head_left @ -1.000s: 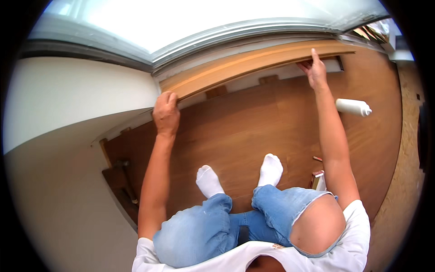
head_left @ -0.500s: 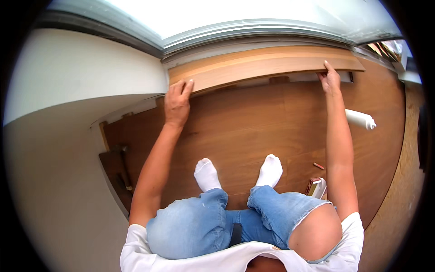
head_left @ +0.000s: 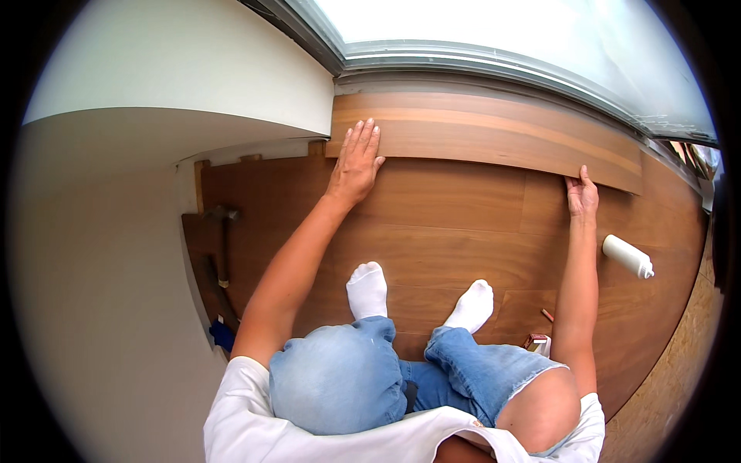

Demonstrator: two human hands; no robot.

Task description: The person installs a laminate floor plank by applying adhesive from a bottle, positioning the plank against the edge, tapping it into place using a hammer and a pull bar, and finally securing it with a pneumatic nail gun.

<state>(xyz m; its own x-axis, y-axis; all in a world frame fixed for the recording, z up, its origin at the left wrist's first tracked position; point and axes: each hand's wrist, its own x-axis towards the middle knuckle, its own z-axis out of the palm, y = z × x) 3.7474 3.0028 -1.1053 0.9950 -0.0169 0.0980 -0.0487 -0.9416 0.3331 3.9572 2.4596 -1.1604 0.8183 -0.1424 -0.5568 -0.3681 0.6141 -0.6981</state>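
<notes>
A long wood-grain floor plank (head_left: 478,133) lies along the foot of the window frame, its left end against the white wall. My left hand (head_left: 356,163) rests flat on the plank's left end, fingers stretched out over its near edge. Toward the other end, my right hand (head_left: 583,194) grips the near edge, thumb on top and fingers curled underneath. The right end overlaps the laid brown flooring (head_left: 455,202). What lies beneath the plank is hidden.
A white bottle (head_left: 627,256) lies on its side to the right of my right forearm. Close to my right knee are a red pencil-like stick (head_left: 547,315) and a small box (head_left: 538,344). A hammer (head_left: 223,245) lies by the left wall, with small wooden spacers (head_left: 316,147) along it.
The view has turned. The plank's near edge has come down, covering the gap seen beneath it before. My left hand has gone from the near corner to lying flat on top.
</notes>
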